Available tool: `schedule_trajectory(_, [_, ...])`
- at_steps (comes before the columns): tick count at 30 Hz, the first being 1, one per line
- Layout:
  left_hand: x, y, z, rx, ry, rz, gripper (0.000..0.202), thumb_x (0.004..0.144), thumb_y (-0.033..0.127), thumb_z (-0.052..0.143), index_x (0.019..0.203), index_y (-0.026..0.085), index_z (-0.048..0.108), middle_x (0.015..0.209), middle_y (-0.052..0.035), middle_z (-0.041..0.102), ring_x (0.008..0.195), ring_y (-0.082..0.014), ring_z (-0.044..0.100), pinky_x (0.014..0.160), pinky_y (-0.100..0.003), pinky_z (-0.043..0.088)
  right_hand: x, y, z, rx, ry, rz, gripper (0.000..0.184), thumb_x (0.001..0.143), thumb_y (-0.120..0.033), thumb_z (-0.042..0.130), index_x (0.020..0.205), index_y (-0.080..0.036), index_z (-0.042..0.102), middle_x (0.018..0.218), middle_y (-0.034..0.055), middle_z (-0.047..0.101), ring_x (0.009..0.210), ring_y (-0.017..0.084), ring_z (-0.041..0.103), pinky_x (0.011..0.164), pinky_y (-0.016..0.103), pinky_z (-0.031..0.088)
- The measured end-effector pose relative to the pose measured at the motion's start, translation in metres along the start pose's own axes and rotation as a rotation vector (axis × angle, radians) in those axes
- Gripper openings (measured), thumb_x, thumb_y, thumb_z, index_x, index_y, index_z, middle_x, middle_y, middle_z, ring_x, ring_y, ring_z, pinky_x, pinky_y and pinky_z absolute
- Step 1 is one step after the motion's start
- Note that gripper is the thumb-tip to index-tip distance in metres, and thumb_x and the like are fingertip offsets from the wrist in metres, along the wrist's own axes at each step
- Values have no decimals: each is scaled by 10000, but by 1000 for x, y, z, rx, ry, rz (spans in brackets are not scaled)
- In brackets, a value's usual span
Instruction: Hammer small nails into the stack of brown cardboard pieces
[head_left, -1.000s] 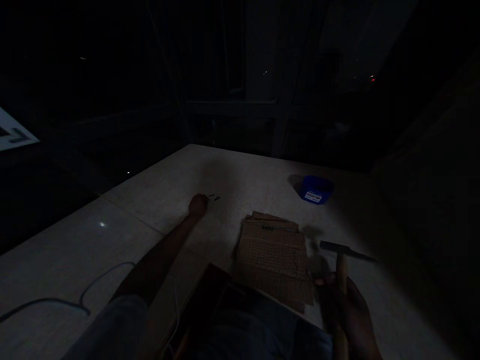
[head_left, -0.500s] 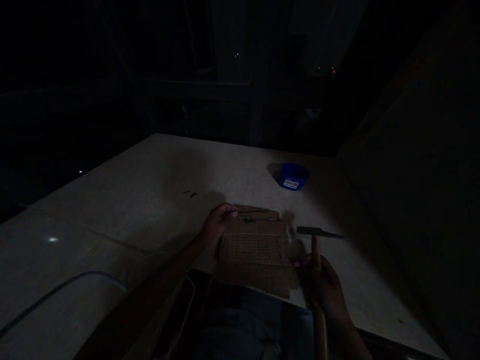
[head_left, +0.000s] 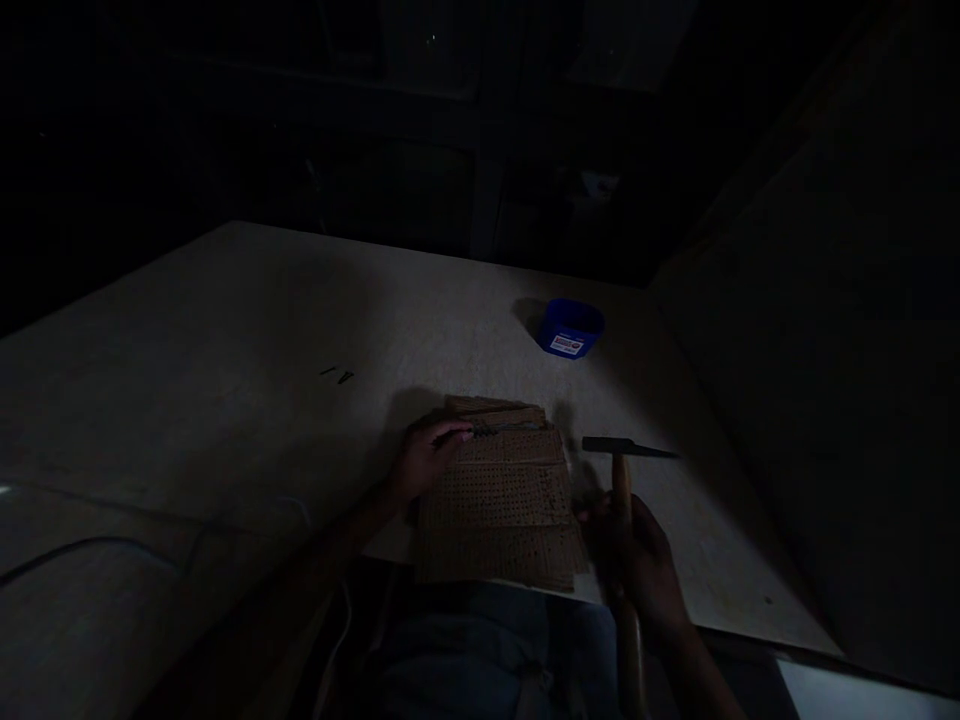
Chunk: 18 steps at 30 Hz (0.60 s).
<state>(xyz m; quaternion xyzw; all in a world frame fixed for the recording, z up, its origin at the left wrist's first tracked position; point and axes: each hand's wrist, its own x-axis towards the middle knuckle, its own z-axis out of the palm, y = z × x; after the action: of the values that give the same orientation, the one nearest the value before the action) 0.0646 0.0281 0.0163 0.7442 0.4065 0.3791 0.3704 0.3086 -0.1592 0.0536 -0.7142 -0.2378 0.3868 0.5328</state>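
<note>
The scene is very dark. A brown perforated board (head_left: 499, 495) lies on the pale table (head_left: 225, 330) in front of me. My left hand (head_left: 424, 460) rests at the board's upper left corner, fingers pinched together on a small dark nail held against the board. My right hand (head_left: 634, 555) is wrapped round the wooden handle of a hammer (head_left: 622, 460), whose dark head hangs just right of the board, above the table.
A blue tub (head_left: 570, 327) with a label stands on the table beyond the board. Two small dark nails (head_left: 337, 374) lie to the left. A thin cable (head_left: 112, 545) runs across the near left. Dark surroundings ring the table.
My left hand left the loose nails at the far left and came back to the board's upper left corner. The hammer hand stayed beside the board. The view tilted down.
</note>
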Motion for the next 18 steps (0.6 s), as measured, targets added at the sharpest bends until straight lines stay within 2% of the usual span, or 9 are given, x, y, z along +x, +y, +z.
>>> schedule_trajectory(2, [-1,-2,1,20,-9,22,189,902,349,647,978,247,785,978,-40,785,931,-204,708,871,-334,555,-1,-2,1,-14,7,13,472,739,-617,764,935,-214,617,789,43,747,354,72,401,304,196,265])
schedule_trajectory(7, [-2,-7,2,4,-37,15,205,929,310,602,1011,260,782,999,-21,790,936,-194,713,877,-322,560,1,0,0,-14,17,9,460,734,-612,773,926,-224,619,799,47,745,421,112,494,331,200,318])
schedule_trajectory(10, [-2,-6,1,10,-52,8,215,936,301,589,1016,258,784,1004,-20,791,934,-195,716,873,-320,564,4,3,-2,-23,-5,-4,444,747,-597,769,917,-220,606,792,41,733,417,102,484,328,197,336])
schedule_trajectory(18, [-3,-7,2,77,-49,96,223,946,261,583,1052,266,779,1026,-32,788,965,-200,710,903,-348,558,2,3,-2,-24,-13,11,444,765,-607,747,931,-226,591,798,27,725,372,86,433,283,190,297])
